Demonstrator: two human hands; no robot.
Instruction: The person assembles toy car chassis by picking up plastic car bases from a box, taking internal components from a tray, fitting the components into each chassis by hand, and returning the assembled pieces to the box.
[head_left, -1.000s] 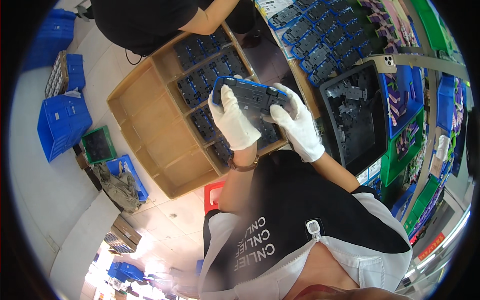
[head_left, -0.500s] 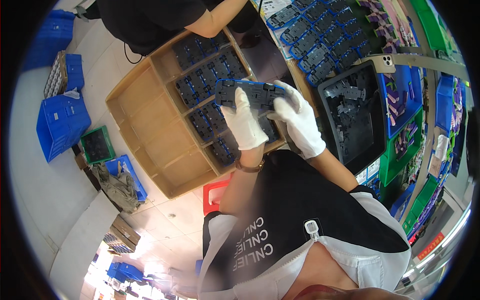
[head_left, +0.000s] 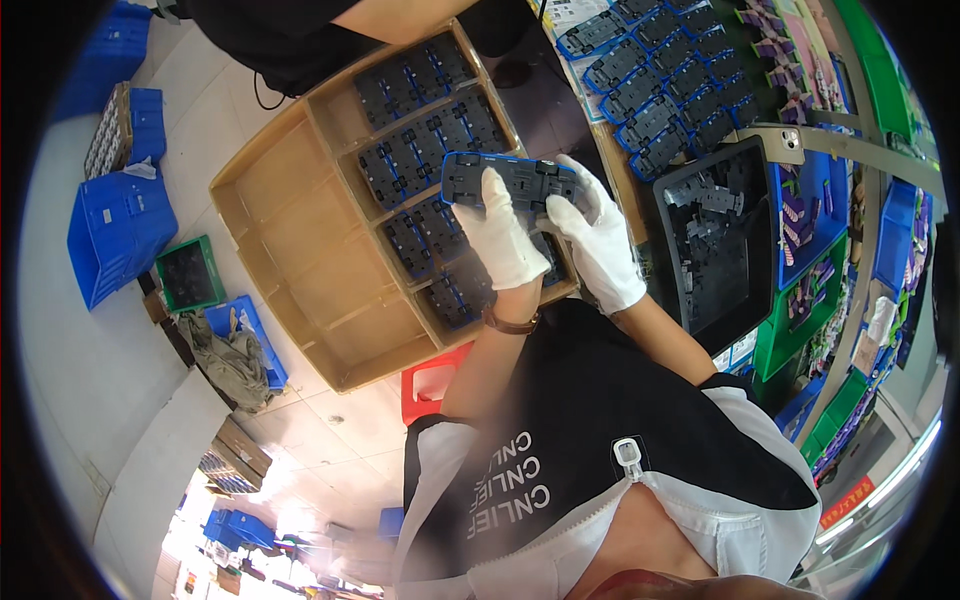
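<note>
A toy car [head_left: 522,180] with a black underside and a blue edge is held level over the cardboard box, underside facing up. White-gloved, my left hand [head_left: 503,240] grips its left part, with the thumb lying across the underside. My right hand [head_left: 603,250], also gloved, closes on the car's right end. Whether its fingers hold any small part cannot be made out. Below and beyond the hands, similar cars [head_left: 430,140] lie in rows in the box's right compartments. The lower cars are partly hidden by my hands.
The divided cardboard box [head_left: 300,200] has bare compartments on its left. At right stands a black tray [head_left: 668,262] of dark plastic parts [head_left: 712,200]; beyond it, more cars [head_left: 655,100] cover the table. A phone [head_left: 782,142] rests near the tray. A co-worker's arm [head_left: 400,14] crosses the far edge.
The view has shifted slightly. Both hands keep hold of the toy car, and the right fingers have shifted a little at its right end. The co-worker's arm has changed position.
</note>
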